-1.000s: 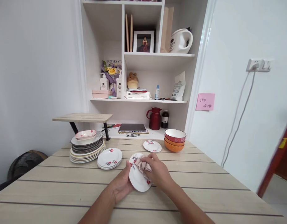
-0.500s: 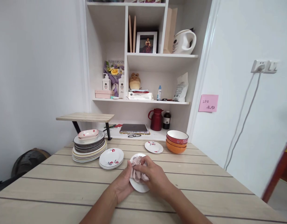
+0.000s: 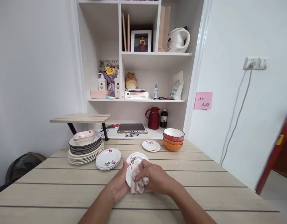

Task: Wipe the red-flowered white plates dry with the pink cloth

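A white plate with red flowers [image 3: 131, 161] is tilted up above the table, gripped at its left edge by my left hand [image 3: 119, 185]. My right hand [image 3: 155, 179] is closed on a crumpled pale pink cloth [image 3: 138, 183] and presses it against the lower part of the plate. The cloth hides that part. Just left of my hands lies a short stack of matching flowered plates [image 3: 108, 158]. Another flowered plate [image 3: 151, 145] rests flat farther back.
A tall stack of plates [image 3: 86, 152] topped by a pink dotted dish [image 3: 83, 135] stands left, near a small raised wooden shelf [image 3: 80, 118]. Nested bowls [image 3: 173, 140] sit at the back right. Behind are a laptop [image 3: 131, 127], a red jug [image 3: 154, 118] and a dark bottle [image 3: 164, 119].
My right hand has moved the cloth from the plate's middle down to its near edge. The plate is tilted differently, and its red flowers now show. The whole view has shifted slightly.
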`<state>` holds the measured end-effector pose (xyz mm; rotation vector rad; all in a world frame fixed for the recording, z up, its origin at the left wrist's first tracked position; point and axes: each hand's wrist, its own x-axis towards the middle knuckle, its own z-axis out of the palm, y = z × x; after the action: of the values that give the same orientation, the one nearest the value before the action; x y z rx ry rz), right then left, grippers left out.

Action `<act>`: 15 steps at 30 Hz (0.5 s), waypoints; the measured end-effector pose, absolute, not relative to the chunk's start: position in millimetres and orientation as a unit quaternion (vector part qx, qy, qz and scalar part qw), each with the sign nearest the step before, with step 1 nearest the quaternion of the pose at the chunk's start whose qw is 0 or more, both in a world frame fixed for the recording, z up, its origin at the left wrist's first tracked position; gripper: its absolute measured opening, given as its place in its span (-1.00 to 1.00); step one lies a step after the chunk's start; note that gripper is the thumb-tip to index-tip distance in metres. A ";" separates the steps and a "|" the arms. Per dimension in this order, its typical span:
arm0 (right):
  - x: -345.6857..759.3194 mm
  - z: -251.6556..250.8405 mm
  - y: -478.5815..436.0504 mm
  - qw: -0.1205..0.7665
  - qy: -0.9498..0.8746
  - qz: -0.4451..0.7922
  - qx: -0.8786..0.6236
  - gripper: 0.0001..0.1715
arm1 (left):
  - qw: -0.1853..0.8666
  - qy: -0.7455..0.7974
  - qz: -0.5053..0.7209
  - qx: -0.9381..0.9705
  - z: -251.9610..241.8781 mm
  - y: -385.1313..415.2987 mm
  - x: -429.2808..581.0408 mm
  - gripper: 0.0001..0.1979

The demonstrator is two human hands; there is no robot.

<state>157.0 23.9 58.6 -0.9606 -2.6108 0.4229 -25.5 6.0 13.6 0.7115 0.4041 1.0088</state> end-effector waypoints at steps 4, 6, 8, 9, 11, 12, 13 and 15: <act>161.7 62.0 24.2 0.144 -0.908 0.156 -0.360 -0.53 | 0.791 0.190 0.477 0.333 14.8 5.7 -25.1 -0.30; 163.3 62.5 25.0 0.135 -0.905 0.150 -0.374 -0.53 | 0.792 0.188 0.475 0.335 14.9 6.1 -25.1 -0.30; 164.5 62.1 26.1 0.131 -0.903 0.136 -0.386 -0.54 | 0.791 0.188 0.474 0.339 14.3 7.0 -25.5 -0.29; 165.0 61.6 26.8 0.132 -0.902 0.128 -0.391 -0.55 | 0.789 0.189 0.474 0.342 13.9 7.4 -25.9 -0.28; 166.0 60.2 28.3 0.135 -0.898 0.114 -0.402 -0.58 | 0.788 0.188 0.474 0.346 13.1 8.2 -26.9 -0.27; 166.6 59.4 29.2 0.136 -0.896 0.106 -0.409 -0.58 | 0.789 0.187 0.473 0.346 12.9 8.4 -27.4 -0.27; 167.2 58.6 30.2 0.140 -0.892 0.097 -0.419 -0.60 | 0.790 0.186 0.471 0.346 12.9 8.5 -27.9 -0.27; 168.7 57.1 32.7 0.154 -0.880 0.076 -0.443 -0.61 | 0.791 0.189 0.469 0.343 13.1 8.1 -28.5 -0.27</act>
<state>168.7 32.7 57.1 -1.2689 -2.5219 0.2169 -28.5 8.1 13.1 0.7377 0.4067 1.0102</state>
